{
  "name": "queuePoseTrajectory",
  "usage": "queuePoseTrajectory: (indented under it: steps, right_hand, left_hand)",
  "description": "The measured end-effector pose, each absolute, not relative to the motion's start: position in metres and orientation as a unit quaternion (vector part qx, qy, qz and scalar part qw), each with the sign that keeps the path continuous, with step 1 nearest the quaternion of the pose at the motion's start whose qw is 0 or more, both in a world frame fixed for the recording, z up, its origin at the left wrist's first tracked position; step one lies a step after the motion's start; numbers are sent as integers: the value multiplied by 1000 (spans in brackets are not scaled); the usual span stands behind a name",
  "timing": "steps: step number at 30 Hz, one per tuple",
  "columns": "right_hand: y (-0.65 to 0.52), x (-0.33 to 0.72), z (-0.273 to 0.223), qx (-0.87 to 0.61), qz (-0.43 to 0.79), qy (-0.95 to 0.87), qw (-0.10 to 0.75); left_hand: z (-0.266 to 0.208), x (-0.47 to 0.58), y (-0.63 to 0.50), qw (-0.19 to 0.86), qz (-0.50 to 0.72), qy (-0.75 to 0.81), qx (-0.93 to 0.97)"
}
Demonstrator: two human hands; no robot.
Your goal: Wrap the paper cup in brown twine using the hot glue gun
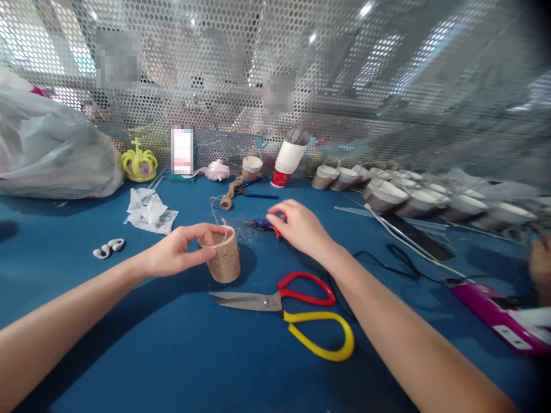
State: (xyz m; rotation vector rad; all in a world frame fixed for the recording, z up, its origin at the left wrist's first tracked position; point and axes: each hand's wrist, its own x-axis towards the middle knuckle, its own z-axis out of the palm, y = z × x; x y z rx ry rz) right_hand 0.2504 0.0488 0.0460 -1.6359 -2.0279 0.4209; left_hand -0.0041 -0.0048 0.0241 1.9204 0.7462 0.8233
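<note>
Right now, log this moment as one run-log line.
left hand: holding brown cup at rim | right hand: at blue glue gun, grip unclear | scissors: lying on blue table, between forearms

Cup (pixel 224 265) just left of centre, scissors (pixel 271 302) below it to the right.
A glue gun (pixel 260 224) lies behind the cup to its right, twine (pixel 233 189) farther back; a bag (pixel 55 146) sits upper left, stacked cups (pixel 289 158) upper centre, grouped cups (pixel 424 202) upper right.

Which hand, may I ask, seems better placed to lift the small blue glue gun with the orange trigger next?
Probably the right hand: it is at the rear of the glue gun, while the left hand grips the brown round cup by its pale rim.
</note>
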Motion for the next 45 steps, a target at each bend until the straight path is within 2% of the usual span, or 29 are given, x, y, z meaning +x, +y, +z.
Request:
queuePoseTrajectory:
  steps: [4,7,11,18,25,32,38,45]
  right_hand:
    - [44,213,69,-345,209,-890,214]
    - [51,194,80,-290,229,-918,143]
    - [60,187,87,-286,259,-920,71]
    - [50,195,90,-306,301,-899,91]
    - [51,202,90,-317,328,-888,49]
    - [54,200,87,-271,343,-895,86]
    - [43,204,92,-331,293,-890,114]
    - [20,212,86,-367,290,-874,133]
  left_hand:
    - [23,-5,-5,439,329,298,781]
    - [25,-5,-5,433,322,302,786]
    - [28,-5,-4,424,321,312,788]
    - [23,-8,1,449,325,287,782]
    - [21,-10,2,453,326,295,776]
    - [23,-11,3,450,316,290,783]
    - [23,-11,5,469,329,283,769]
    - [25,-12,5,473,314,313,761]
